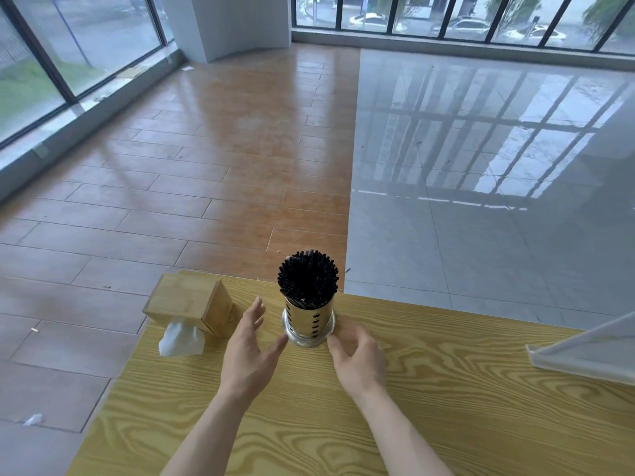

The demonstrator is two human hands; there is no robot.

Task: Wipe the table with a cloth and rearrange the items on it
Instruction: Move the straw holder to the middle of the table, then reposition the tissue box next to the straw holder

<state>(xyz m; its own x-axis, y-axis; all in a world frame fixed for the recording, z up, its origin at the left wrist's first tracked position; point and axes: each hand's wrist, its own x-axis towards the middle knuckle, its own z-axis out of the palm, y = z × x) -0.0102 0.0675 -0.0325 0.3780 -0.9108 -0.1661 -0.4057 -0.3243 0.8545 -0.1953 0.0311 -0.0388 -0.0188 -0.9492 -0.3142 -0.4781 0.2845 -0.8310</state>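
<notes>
A perforated metal holder full of black straws stands upright near the far edge of the wooden table. My left hand is open just left of its base, the thumb nearly touching it. Just right of the base, my right hand is open with curled fingers and holds nothing. A wooden tissue box sits at the table's far left corner, with a white tissue hanging out of its front. No cloth is in view.
A clear acrylic sign stand leans at the table's right edge. Beyond the table's far edge lie wood-look floor tiles and glossy grey tiles. A scrap of paper lies on the floor at the left.
</notes>
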